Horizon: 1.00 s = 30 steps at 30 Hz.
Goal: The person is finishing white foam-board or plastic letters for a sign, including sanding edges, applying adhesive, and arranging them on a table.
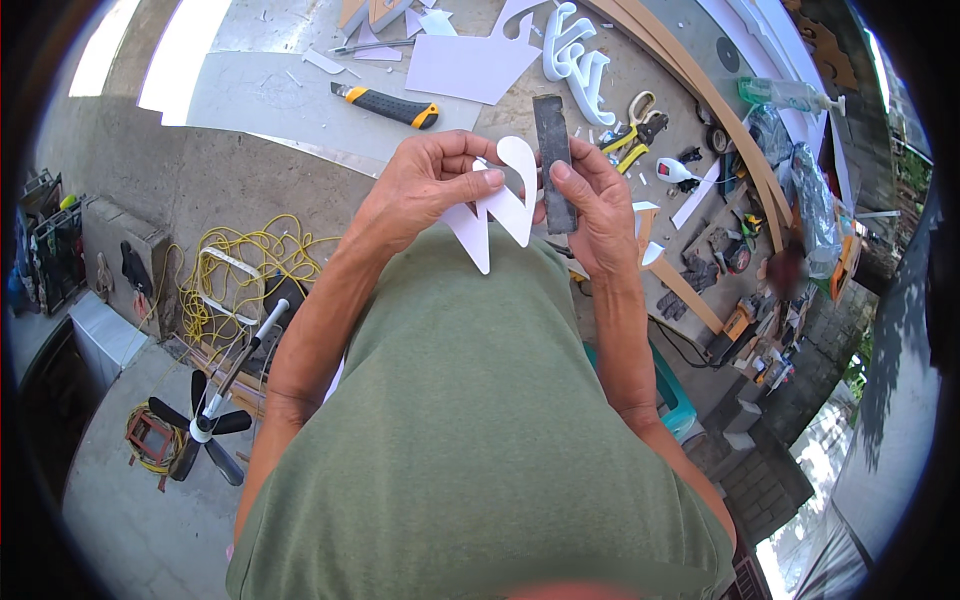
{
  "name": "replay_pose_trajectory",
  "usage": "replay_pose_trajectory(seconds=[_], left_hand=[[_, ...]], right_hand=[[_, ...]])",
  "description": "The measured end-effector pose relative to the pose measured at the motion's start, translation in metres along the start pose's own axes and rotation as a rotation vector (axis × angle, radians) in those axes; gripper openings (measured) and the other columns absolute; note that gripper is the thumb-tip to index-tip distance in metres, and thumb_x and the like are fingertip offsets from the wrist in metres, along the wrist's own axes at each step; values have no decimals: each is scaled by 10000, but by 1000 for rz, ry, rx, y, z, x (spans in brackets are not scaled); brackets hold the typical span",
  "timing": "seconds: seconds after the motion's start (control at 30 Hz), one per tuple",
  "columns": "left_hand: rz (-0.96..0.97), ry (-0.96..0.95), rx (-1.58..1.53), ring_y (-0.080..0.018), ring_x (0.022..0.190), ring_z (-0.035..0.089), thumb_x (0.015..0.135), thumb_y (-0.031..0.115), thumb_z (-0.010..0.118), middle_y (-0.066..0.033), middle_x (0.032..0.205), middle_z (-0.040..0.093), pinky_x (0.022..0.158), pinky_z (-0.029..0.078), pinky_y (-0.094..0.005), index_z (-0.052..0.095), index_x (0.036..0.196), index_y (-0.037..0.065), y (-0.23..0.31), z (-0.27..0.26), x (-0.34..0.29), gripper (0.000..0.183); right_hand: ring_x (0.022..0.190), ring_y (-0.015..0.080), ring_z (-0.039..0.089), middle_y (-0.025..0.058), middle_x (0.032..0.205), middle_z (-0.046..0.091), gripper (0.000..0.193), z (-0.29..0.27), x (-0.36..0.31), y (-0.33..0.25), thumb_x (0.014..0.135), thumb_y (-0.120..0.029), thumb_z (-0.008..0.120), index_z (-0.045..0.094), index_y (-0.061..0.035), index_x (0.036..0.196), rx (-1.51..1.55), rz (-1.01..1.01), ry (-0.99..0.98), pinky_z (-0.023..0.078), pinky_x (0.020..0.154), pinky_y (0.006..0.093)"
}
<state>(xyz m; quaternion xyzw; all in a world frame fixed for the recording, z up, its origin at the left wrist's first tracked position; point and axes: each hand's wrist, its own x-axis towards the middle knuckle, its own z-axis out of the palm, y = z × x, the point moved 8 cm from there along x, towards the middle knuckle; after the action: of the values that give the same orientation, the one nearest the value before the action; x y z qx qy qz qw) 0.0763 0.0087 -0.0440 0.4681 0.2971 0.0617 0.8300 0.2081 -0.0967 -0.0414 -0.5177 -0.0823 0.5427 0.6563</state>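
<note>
My left hand pinches a white cut-out letter, shaped like a W with one curled stroke, between thumb and fingers. Close beside it, my right hand grips a dark grey flat bar, held upright with the thumb on its face. The bar sits right by the letter's curled edge; I cannot tell whether they touch. Both hands are in front of my green shirt, at the table's near edge. Beyond my left hand lies a black and yellow utility knife.
White sheet offcuts and a raised white letter piece lie on the table. Yellow-handled pliers, a small white bottle and a grey glove are at right. Yellow cord and a fan stand at left.
</note>
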Motion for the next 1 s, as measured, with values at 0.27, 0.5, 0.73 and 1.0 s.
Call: replay_pose_trajectory(seconds=[0.27, 0.5, 0.73, 1.0], left_hand=[[-10, 30, 45, -93, 718, 658, 868, 231, 756, -85, 857, 723, 628, 514, -220, 677, 1115, -40, 6, 3, 0, 375], [63, 59, 79, -102, 757, 664, 868, 224, 754, -87, 877, 725, 626, 526, -237, 710, 1065, -12, -9, -8, 7, 310], [166, 32, -271, -126, 782, 672, 852, 172, 765, -77, 899, 718, 674, 554, -262, 721, 1022, 8, -4, -10, 20, 240], [139, 62, -185, -118, 755, 662, 847, 171, 768, -64, 860, 711, 645, 536, -244, 724, 1012, 11, -6, -15, 19, 233]], right_hand=[[851, 133, 642, 91, 1019, 676, 468, -4, 2, -2, 907, -129, 697, 538, 16, 1322, -200, -101, -14, 536, 711, 261], [689, 71, 532, 54, 969, 648, 499, -5, 1, -4, 887, -165, 723, 552, 17, 1319, -278, -36, 35, 389, 513, 195], [757, 78, 557, 20, 996, 638, 469, -6, 11, 11, 875, -169, 738, 600, 13, 1284, -314, 80, -103, 448, 572, 207], [845, 112, 617, 83, 1060, 674, 458, -15, 18, 15, 857, -131, 757, 605, 58, 1246, -145, -10, -10, 528, 734, 262]])
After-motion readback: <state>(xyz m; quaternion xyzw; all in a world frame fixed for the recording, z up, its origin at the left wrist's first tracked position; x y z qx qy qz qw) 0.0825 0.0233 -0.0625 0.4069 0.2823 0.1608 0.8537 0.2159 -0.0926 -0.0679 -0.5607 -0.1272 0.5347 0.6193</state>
